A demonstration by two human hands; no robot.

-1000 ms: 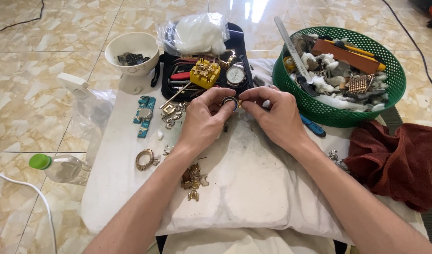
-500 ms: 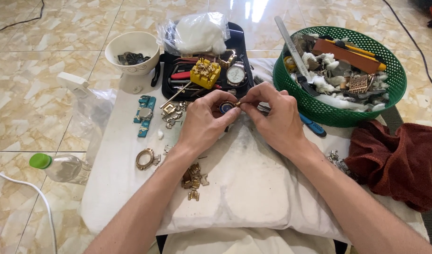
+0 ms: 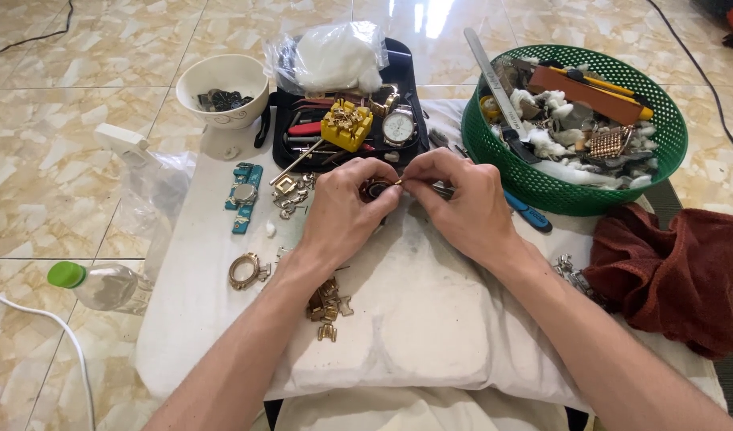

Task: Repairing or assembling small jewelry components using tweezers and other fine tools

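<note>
Over a white pillow (image 3: 430,319), my left hand (image 3: 342,215) grips a small round dark watch part (image 3: 376,190) between thumb and fingers. My right hand (image 3: 462,203) pinches a thin gold-tipped tool (image 3: 400,182) and touches its tip to that part. Both hands meet just in front of a black tray (image 3: 280,120) holding a yellow block tool (image 3: 347,126), a gold watch (image 3: 399,126) and red-handled tools. Loose gold band links (image 3: 326,302) lie on the pillow under my left wrist.
A green basket (image 3: 566,191) of tools and scraps stands at right, a maroon cloth (image 3: 669,271) below it. A white bowl (image 3: 223,84), a teal watch holder (image 3: 244,195), a gold watch case (image 3: 243,271), a plastic bottle (image 3: 103,286) and a white cable (image 3: 47,335) lie left.
My hands have stayed together at the same spot; the fingers have shifted slightly around the small part, and the right hand now brings the tool tip onto it.
</note>
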